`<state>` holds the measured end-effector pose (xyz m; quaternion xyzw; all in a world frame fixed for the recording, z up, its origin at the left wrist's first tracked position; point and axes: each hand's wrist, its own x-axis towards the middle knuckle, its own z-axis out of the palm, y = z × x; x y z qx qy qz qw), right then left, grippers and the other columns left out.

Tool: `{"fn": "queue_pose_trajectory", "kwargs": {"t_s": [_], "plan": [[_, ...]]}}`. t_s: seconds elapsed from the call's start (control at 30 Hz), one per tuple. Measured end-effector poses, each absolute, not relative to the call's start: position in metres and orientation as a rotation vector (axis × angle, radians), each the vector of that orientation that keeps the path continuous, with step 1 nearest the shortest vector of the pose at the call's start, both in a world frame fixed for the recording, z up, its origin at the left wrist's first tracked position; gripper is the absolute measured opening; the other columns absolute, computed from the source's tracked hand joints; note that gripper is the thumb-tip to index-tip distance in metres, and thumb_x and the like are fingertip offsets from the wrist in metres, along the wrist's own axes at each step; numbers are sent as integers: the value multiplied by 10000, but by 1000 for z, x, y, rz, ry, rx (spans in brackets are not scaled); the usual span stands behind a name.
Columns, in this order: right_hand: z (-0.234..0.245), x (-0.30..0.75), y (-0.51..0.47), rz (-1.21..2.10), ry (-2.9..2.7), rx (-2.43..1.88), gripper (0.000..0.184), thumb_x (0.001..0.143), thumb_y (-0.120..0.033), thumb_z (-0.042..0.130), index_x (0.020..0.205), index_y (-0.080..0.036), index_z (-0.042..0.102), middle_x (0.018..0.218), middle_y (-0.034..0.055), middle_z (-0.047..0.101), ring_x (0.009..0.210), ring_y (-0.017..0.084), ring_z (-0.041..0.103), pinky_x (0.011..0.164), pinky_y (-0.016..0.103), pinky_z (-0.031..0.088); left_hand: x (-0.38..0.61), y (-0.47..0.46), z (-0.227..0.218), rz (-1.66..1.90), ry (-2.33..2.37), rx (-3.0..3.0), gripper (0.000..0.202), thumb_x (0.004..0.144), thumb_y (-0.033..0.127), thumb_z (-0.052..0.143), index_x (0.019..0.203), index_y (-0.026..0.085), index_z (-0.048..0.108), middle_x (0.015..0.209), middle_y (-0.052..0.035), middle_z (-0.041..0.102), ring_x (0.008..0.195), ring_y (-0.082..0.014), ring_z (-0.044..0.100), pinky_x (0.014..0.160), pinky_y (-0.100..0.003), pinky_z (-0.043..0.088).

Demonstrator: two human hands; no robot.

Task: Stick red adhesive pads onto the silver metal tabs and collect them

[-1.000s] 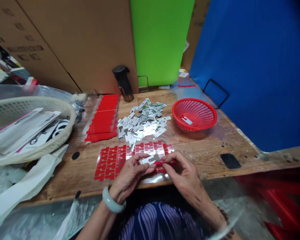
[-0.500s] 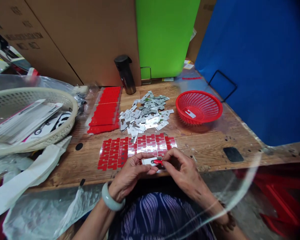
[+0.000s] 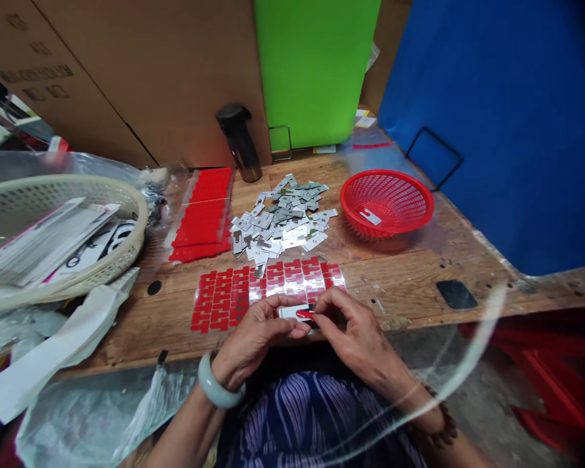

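1. Head view, the hold: both hands meet at the near edge of the sticker sheet. The left hand pinches a small metal plate by its left end. The right hand has thumb and forefinger closed on a red sticker at the plate's right end. The plate is off the table, just above the sheet's near edge.

2. Head view, skewed sticker: the sticker looks only partly laid on the plate. If the right fingers press before its edges line up, it would likely bond crooked or creased.

3. Head view, slipping plate: the left pinch covers only a little of a thin, smooth piece. A sideways push from the right hand could twist the plate out, dropping it onto the sheet or into the lap below.

4. Head view, stuck fingers: the adhesive may cling to the right fingertips and lift the sticker when they part.

5. Head view, sheet disturbed: both wrists hover over the sheet's near edge, so a dragged wrist could curl it or peel loose pieces.

6. Head view, surroundings: the pile of metal plates touches the sheet's far edge, and a nudged sheet would scatter it. The red basket stands beyond the sheet to the right, well apart, and seems safe.
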<state>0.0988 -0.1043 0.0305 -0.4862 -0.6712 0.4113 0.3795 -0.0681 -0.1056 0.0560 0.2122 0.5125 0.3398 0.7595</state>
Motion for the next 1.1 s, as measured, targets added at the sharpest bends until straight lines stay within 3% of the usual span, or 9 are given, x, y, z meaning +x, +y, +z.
{"fn": "queue_pose_trajectory", "kwargs": {"t_s": [1.1], "plan": [[33, 98, -100, 1152, -1685, -1265, 127, 760, -66, 491, 725, -189, 494, 689, -30, 526, 639, 105, 492, 600, 220, 374, -72, -100, 56, 651, 1107, 486, 406, 656, 75, 679, 1043, 115, 562, 686, -65, 712, 634, -118, 657, 741, -277, 503]]}}
